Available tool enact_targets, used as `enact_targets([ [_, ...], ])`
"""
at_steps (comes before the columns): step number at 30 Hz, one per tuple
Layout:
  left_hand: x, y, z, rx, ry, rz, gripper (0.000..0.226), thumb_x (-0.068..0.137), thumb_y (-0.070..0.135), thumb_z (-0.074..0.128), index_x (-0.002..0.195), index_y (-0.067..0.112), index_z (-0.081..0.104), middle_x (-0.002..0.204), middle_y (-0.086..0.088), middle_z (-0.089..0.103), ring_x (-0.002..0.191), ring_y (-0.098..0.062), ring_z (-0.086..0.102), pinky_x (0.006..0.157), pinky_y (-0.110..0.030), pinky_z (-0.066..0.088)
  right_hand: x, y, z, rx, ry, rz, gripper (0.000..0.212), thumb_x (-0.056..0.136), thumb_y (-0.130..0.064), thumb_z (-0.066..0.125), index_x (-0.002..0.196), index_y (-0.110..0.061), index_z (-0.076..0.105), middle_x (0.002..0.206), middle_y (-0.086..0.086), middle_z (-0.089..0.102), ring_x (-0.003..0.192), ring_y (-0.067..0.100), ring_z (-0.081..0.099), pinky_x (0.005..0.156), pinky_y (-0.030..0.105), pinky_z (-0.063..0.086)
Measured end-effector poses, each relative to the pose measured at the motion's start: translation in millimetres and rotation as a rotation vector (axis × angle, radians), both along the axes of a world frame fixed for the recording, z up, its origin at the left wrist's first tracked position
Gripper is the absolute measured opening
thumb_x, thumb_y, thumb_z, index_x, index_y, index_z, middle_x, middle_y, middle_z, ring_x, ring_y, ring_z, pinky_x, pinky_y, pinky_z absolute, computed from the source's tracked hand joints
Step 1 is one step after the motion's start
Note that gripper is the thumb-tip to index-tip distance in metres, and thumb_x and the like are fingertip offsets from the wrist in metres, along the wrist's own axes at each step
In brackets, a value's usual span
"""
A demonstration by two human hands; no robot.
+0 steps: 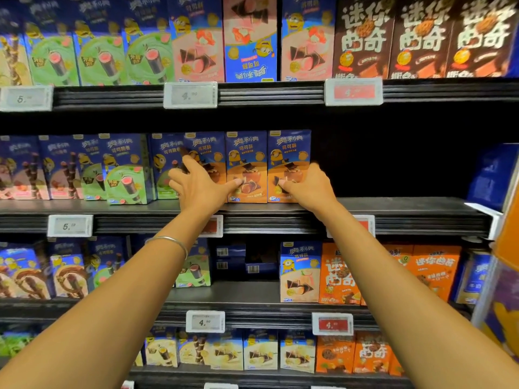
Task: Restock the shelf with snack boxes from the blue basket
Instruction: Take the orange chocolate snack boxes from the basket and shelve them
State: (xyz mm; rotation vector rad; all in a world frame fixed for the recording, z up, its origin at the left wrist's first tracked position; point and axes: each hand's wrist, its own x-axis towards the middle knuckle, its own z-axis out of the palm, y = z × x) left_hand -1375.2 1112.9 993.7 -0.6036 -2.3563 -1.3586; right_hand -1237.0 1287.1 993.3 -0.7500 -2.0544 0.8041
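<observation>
Shelf: black metal shelf [393,206], middle tier; dark recess [393,164] at 3 o'clock of the row.
Boxes: three blue-and-orange cardboard snack boxes [247,161], stood upright at its front.
Handling: judged light, stiff, crushable; sides best held.
Left hand [202,188]: spread flat on the leftmost box.
Right hand [310,189]: on the rightmost; curl cannot be told.
</observation>
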Motion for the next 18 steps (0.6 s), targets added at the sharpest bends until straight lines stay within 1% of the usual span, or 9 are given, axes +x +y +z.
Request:
enact_targets([
  [4, 1.2, -2.0, -0.2, 0.005, -0.012, -0.011, 0.134, 0.071, 0.063, 0.089, 0.164, 0.011, 0.007, 0.163, -0.026, 0.012, 0.152, -0.048, 0.013, 0.112, -0.062, 0.039, 4.7, -2.3, 3.0, -0.039, -0.018, 0.047, 0.077, 0.080, -0.049, 0.081, 0.137, -0.014, 0.043, 0.136, 0.008, 0.057, 0.123, 0.027, 0.058, 0.101, 0.044, 0.052],
  [6, 3.2, -4.1, -0.9, 0.044, 0.002, -0.016, 0.134, 0.073, 0.061, 0.089, 0.165, 0.010, 0.005, 0.162, -0.025, 0.013, 0.150, -0.046, 0.015, 0.111, -0.061, 0.040, 9.4, -4.5, 6.5, -0.075, -0.025, 0.070, 0.083, 0.079, -0.048, 0.081, 0.140, -0.011, 0.039, 0.140, 0.010, 0.054, 0.126, 0.028, 0.056, 0.101, 0.042, 0.051],
  [7, 4.6, -5.6, -1.9, 0.084, 0.032, -0.018, 0.132, 0.075, 0.059, 0.088, 0.165, 0.010, 0.005, 0.161, -0.024, 0.014, 0.148, -0.045, 0.018, 0.110, -0.059, 0.040, 12.2, -6.1, 7.6, -0.080, -0.023, 0.062, 0.086, 0.079, -0.049, 0.081, 0.141, -0.010, 0.037, 0.141, 0.011, 0.053, 0.127, 0.030, 0.055, 0.102, 0.044, 0.051],
  [8, 6.5, -7.2, -3.5, 0.132, 0.079, -0.023, 0.128, 0.078, 0.055, 0.087, 0.166, 0.010, 0.005, 0.159, -0.023, 0.017, 0.145, -0.044, 0.021, 0.110, -0.056, 0.040, 15.2, -8.5, 8.2, -0.071, -0.017, 0.045, 0.088, 0.078, -0.050, 0.081, 0.142, -0.010, 0.036, 0.142, 0.012, 0.052, 0.127, 0.031, 0.054, 0.102, 0.046, 0.051],
  [10, 12.5, -11.6, -9.0, 0.224, 0.166, -0.046, 0.117, 0.086, 0.047, 0.083, 0.166, 0.010, 0.007, 0.156, -0.022, 0.020, 0.142, -0.042, 0.025, 0.108, -0.043, 0.037, 21.3, -15.7, 7.7, -0.041, 0.004, 0.027, 0.084, 0.080, -0.050, 0.079, 0.140, -0.010, 0.038, 0.140, 0.013, 0.051, 0.126, 0.032, 0.054, 0.101, 0.047, 0.051],
  [13, 28.2, -18.8, -21.8, 0.289, 0.206, -0.104, 0.106, 0.092, 0.041, 0.078, 0.167, 0.010, 0.010, 0.155, -0.018, 0.021, 0.142, -0.036, 0.026, 0.103, -0.026, 0.025, 29.7, -30.6, 3.7, -0.011, 0.057, 0.041, 0.072, 0.082, -0.050, 0.076, 0.134, -0.011, 0.043, 0.137, 0.011, 0.052, 0.124, 0.031, 0.054, 0.100, 0.050, 0.051],
  [15, 40.9, -26.6, -31.0, 0.306, 0.215, -0.131, 0.100, 0.094, 0.037, 0.076, 0.167, 0.010, 0.012, 0.157, -0.016, 0.022, 0.142, -0.026, 0.026, 0.101, -0.015, 0.018, 34.8, -42.3, 0.4, 0.023, 0.116, 0.040, 0.064, 0.084, -0.047, 0.075, 0.131, -0.012, 0.047, 0.136, 0.010, 0.053, 0.125, 0.030, 0.054, 0.101, 0.050, 0.050],
  [17, 52.9, -37.4, -39.2, 0.331, 0.218, -0.150, 0.094, 0.097, 0.035, 0.074, 0.166, 0.010, 0.016, 0.159, -0.016, 0.023, 0.143, -0.020, 0.026, 0.102, -0.010, 0.016, 41.2, -56.1, -6.1, 0.061, 0.225, 0.049, 0.052, 0.087, -0.041, 0.073, 0.128, -0.016, 0.053, 0.134, 0.006, 0.055, 0.125, 0.025, 0.053, 0.103, 0.045, 0.049],
  [18, 58.0, -44.2, -44.0, 0.347, 0.214, -0.159, 0.091, 0.098, 0.034, 0.073, 0.166, 0.011, 0.019, 0.159, -0.015, 0.024, 0.145, -0.019, 0.028, 0.106, -0.013, 0.018, 45.8, -64.7, -11.6, 0.077, 0.299, 0.054, 0.046, 0.089, -0.037, 0.072, 0.128, -0.019, 0.055, 0.133, 0.003, 0.054, 0.125, 0.021, 0.052, 0.104, 0.039, 0.047],
])
